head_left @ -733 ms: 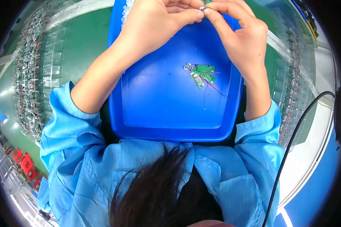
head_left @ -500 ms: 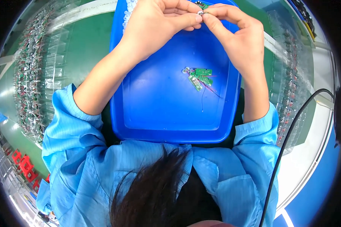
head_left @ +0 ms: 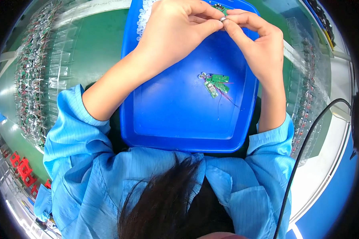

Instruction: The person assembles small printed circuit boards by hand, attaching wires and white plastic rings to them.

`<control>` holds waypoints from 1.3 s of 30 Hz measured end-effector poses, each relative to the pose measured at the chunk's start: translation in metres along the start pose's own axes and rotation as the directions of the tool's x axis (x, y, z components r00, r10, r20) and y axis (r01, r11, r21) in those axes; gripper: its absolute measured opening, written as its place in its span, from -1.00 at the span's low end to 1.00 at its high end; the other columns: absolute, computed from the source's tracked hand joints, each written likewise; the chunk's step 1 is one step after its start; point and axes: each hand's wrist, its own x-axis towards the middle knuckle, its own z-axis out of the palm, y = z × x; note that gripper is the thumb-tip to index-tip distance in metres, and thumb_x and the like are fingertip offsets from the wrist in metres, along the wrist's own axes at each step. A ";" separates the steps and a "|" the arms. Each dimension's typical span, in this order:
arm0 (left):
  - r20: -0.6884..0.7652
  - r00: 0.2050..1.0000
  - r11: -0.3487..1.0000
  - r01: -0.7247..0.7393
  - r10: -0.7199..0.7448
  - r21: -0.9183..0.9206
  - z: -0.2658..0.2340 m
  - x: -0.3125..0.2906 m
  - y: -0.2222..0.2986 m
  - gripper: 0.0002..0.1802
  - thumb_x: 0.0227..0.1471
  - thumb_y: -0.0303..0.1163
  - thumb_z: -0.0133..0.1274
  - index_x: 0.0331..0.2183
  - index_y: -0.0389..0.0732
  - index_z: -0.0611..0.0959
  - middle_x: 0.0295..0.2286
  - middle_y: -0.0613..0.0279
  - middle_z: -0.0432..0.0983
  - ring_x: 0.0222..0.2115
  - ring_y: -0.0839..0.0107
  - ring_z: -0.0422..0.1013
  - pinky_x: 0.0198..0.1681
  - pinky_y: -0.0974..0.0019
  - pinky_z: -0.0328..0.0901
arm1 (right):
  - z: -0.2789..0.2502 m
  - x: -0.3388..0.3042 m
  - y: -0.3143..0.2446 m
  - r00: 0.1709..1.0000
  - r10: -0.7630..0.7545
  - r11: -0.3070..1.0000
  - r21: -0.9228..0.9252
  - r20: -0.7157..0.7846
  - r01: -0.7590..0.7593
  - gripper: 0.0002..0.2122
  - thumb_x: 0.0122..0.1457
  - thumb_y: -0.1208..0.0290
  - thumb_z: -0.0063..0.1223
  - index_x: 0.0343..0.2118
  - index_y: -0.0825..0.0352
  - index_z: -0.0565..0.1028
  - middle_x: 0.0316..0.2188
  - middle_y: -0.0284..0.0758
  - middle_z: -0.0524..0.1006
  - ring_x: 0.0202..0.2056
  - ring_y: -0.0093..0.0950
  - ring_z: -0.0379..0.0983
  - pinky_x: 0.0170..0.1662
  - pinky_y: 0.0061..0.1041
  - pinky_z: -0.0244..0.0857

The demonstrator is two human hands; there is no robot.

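Over the far end of the blue tray (head_left: 175, 143), my left hand (head_left: 173, 34) and my right hand (head_left: 261, 46) meet fingertip to fingertip. Both pinch a small round silvery part (head_left: 222, 19) between thumb and forefinger. Just behind the fingers a green circuit board (head_left: 219, 7) shows; I cannot tell whether it is held or lies in the tray. Nearer to me, a small cluster of green circuit boards (head_left: 218, 78) with thin red and dark wires and round silvery parts rests on the tray floor.
Small clear plastic pieces (head_left: 144, 18) are heaped at the tray's far left. Long rows of wired parts on clear plastic lie on the green table at left (head_left: 30, 83) and right (head_left: 307, 91). A black cable (head_left: 299, 155) curves along my right side. Red stools (head_left: 24, 171) stand far left.
Both hands have shifted slightly right and nearer within the picture; the tray and its boards shift similarly. The fingers stay pinched on the silvery part, which is now more covered.
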 end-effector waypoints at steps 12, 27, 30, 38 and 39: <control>0.284 0.937 0.942 0.267 -0.203 -0.206 -0.016 0.009 -0.015 -0.85 0.13 -0.58 0.22 -0.24 -0.45 0.71 -0.34 0.11 0.70 -0.33 0.46 0.61 -0.23 0.46 0.49 | -0.011 -0.002 -0.015 0.970 -0.120 0.960 -0.226 0.210 0.168 -0.95 0.15 0.56 0.23 -0.35 0.40 0.66 -0.32 -0.26 0.68 -0.03 -0.39 0.56 0.05 -0.42 0.40; 0.127 0.946 0.526 -0.275 0.299 0.805 -0.041 0.058 -0.027 -0.88 -0.11 -0.46 0.25 -0.43 -0.27 0.75 -0.35 -0.11 0.60 -0.26 -0.06 0.56 -0.13 0.05 0.45 | -0.020 -0.009 -0.032 0.778 -0.027 0.939 -0.251 0.628 0.236 -0.91 0.02 0.45 0.31 -0.44 0.32 0.62 -0.49 -0.24 0.60 -0.32 -0.27 0.55 -0.15 -0.30 0.40; 0.125 0.979 0.526 -0.194 0.163 0.828 -0.033 0.063 -0.011 -0.90 -0.10 -0.45 0.25 -0.47 -0.28 0.72 -0.36 -0.09 0.58 -0.21 -0.03 0.55 -0.09 0.00 0.44 | -0.019 0.008 -0.021 0.941 0.120 0.966 -0.256 0.315 -0.038 -0.88 0.19 0.37 0.27 -0.31 0.31 0.68 -0.39 -0.37 0.66 -0.33 -0.56 0.54 -0.19 -0.51 0.36; 0.196 0.956 0.311 -0.258 0.216 0.915 -0.018 0.063 -0.031 -0.85 -0.02 -0.48 0.07 -0.50 -0.33 0.69 -0.38 -0.12 0.60 -0.23 -0.06 0.55 -0.15 0.02 0.47 | 0.009 0.027 0.001 0.958 -0.281 0.711 -0.659 0.051 0.243 -0.89 0.02 0.49 0.28 -0.39 0.39 0.67 -0.38 -0.23 0.63 -0.21 -0.23 0.49 -0.08 -0.27 0.36; 0.228 0.934 0.258 -0.301 0.275 0.918 -0.018 0.063 -0.038 -0.84 -0.02 -0.49 0.05 -0.51 -0.34 0.68 -0.39 -0.12 0.59 -0.25 -0.06 0.56 -0.17 0.01 0.48 | 0.009 0.026 0.004 0.960 -0.275 0.729 -0.640 0.049 0.242 -0.88 0.01 0.46 0.28 -0.39 0.38 0.67 -0.37 -0.23 0.62 -0.18 -0.19 0.46 -0.05 -0.21 0.33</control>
